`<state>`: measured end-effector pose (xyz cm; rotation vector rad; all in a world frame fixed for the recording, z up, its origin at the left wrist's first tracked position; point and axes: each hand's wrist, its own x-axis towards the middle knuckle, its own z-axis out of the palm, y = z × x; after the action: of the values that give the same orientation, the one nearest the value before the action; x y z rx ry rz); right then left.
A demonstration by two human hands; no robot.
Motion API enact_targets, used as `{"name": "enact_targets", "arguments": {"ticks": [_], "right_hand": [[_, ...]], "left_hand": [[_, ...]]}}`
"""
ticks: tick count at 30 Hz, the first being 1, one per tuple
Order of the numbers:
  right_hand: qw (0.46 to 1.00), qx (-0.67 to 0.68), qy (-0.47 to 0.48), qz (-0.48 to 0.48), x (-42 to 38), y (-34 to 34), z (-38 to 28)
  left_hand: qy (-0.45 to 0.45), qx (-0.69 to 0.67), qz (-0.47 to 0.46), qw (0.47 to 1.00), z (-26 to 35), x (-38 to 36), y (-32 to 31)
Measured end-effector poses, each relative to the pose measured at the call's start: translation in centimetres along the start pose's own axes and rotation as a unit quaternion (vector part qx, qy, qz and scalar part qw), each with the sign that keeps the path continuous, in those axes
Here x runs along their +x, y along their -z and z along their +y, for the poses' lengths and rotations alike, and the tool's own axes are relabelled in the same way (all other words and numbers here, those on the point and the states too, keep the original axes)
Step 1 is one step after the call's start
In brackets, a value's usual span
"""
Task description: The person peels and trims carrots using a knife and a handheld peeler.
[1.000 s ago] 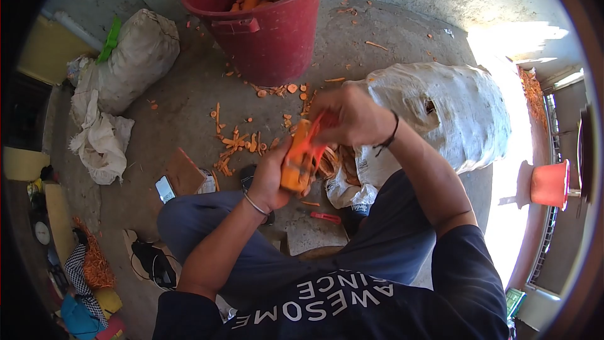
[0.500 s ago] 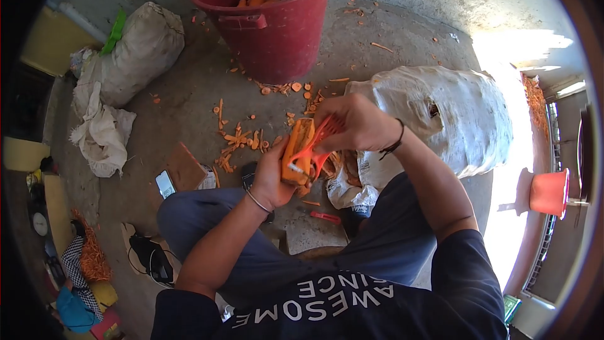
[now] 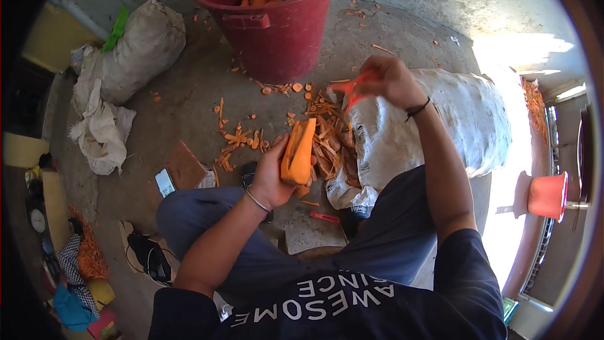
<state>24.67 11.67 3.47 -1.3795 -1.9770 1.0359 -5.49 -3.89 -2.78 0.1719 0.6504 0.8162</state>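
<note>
An orange carrot (image 3: pixel 297 154), mostly peeled, is gripped in my left hand (image 3: pixel 274 176) above my lap. Up and to the right of it, my right hand (image 3: pixel 395 82) is closed on a red-orange peeler (image 3: pixel 354 89), which is apart from the carrot and somewhat blurred. Peelings (image 3: pixel 326 145) lie in a pile on the floor beyond the carrot, beside the open mouth of a white sack (image 3: pixel 453 113). Unpeeled carrots show in part at that mouth.
A red tub (image 3: pixel 274 41) with carrots in it stands at the top. Another sack (image 3: pixel 148 47) is at the upper left. A phone (image 3: pixel 165 183), a red-handled tool (image 3: pixel 324 217) and a concrete block (image 3: pixel 314 237) are near my legs. A red pot (image 3: pixel 547 196) is far right.
My right hand has lifted the peeler off the carrot and moved it up and to the right. My left hand still grips the carrot in nearly the same place.
</note>
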Motion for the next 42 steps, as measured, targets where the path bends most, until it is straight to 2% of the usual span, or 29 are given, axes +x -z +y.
{"name": "enact_targets", "arguments": {"ticks": [1, 2, 4, 6, 7, 8, 12, 14, 15, 17, 18, 20, 23, 25, 27, 28, 30, 31, 33, 34, 36, 37, 39, 40, 42], "right_hand": [[0.997, 0.001, 0.038, -0.069, -0.9, -1.0, -1.5], [0.997, 0.001, 0.039, -0.071, -1.5, -1.8, -2.8], [0.978, -0.021, 0.138, -0.155, -2.7, -3.4, -5.2], [0.976, 0.011, 0.117, -0.182, -3.6, -4.4, -6.5], [0.972, 0.042, 0.095, -0.209, -3.8, -4.8, -6.9], [0.972, 0.044, 0.117, -0.197, -3.9, -5.2, -6.8], [0.974, 0.01, 0.094, -0.205, -3.9, -5.1, -7.1], [0.978, 0.057, 0.067, -0.188, -3.7, -4.8, -6.3], [0.978, 0.057, 0.068, -0.188, -3.2, -5.0, -4.9], [0.977, 0.21, 0.016, -0.027, -1.7, -5.7, -1.6], [0.978, 0.202, -0.06, -0.004, -1.4, -5.1, -2.0], [0.982, 0.176, -0.074, -0.005, -0.7, -4.6, 0.0], [0.986, 0.146, -0.076, -0.037, -1.1, -4.4, -1.0], [0.985, 0.142, -0.067, -0.066, -1.5, -5.2, -1.4], [0.993, 0.1, -0.033, -0.05, -1.4, -6.9, -0.8], [0.993, 0.101, -0.035, -0.048, -1.4, -7.5, -0.3], [0.982, -0.173, 0.05, -0.05, -1.5, -9.1, 1.3], [0.982, -0.173, 0.046, -0.051, -1.6, -10.0, 2.4], [0.926, -0.283, 0.02, -0.249, -1.7, -12.1, 5.2], [0.925, -0.283, 0.017, -0.252, -1.7, -13.6, 7.5], [0.842, -0.385, 0.008, -0.377, -1.7, -17.4, 12.7], [0.842, -0.383, 0.006, -0.38, -2.1, -18.8, 14.4], [0.924, -0.289, -0.045, -0.246, -3.1, -20.4, 16.9], [0.923, -0.291, -0.048, -0.247, -3.6, -20.7, 17.7], [0.957, -0.185, -0.145, -0.17, -4.5, -20.8, 18.3]], "left_hand": [[-0.017, -0.016, -0.005, 1.0, 0.1, 0.1, 0.0], [-0.021, -0.02, 0.009, 1.0, -0.2, 0.5, 0.6], [-0.022, -0.038, -0.009, 0.999, -0.2, 0.9, 1.5], [-0.023, -0.057, -0.025, 0.998, -0.1, 0.9, 1.3], [-0.033, -0.056, 0.037, 0.997, 0.0, 0.8, 0.6], [-0.042, -0.055, 0.098, 0.993, 0.1, 0.7, 0.0], [-0.052, -0.061, 0.09, 0.993, 0.3, 0.7, 0.3], [-0.063, -0.031, -0.034, 0.997, 0.4, 1.0, 2.3], [-0.063, -0.031, -0.034, 0.997, 0.7, 1.0, 2.1], [-0.162, -0.021, 0.072, 0.984, 1.5, 1.2, 1.0], [-0.163, -0.021, 0.071, 0.984, 2.1, 1.1, 0.8], [-0.223, 0.006, 0.066, 0.973, 3.5, 0.6, 0.6], [-0.235, -0.016, 0.041, 0.971, 4.3, -0.2, 0.0], [-0.251, -0.02, 0.062, 0.966, 4.4, -0.3, -1.1], [-0.263, -0.023, 0.08, 0.961, 4.2, -0.3, -1.1], [-0.272, 0.022, 0.07, 0.959, 4.2, -0.1, -0.7], [-0.278, 0.065, 0.059, 0.957, 4.3, -0.1, -0.5], [-0.275, 0.102, 0.061, 0.954, 4.5, -0.3, -0.9], [-0.266, 0.134, 0.066, 0.952, 4.5, -0.6, -1.0], [-0.236, 0.117, 0.06, 0.963, 4.7, -0.6, -0.9], [-0.204, 0.096, 0.057, 0.972, 4.8, -0.4, -0.8], [-0.206, 0.097, 0.085, 0.97, 4.8, -0.2, -0.9], [-0.206, 0.098, 0.109, 0.968, 5.1, 0.1, -1.5], [-0.201, 0.089, 0.107, 0.97, 5.2, -0.1, -2.1], [-0.192, 0.074, 0.104, 0.973, 5.5, -0.1, -3.1]]}}
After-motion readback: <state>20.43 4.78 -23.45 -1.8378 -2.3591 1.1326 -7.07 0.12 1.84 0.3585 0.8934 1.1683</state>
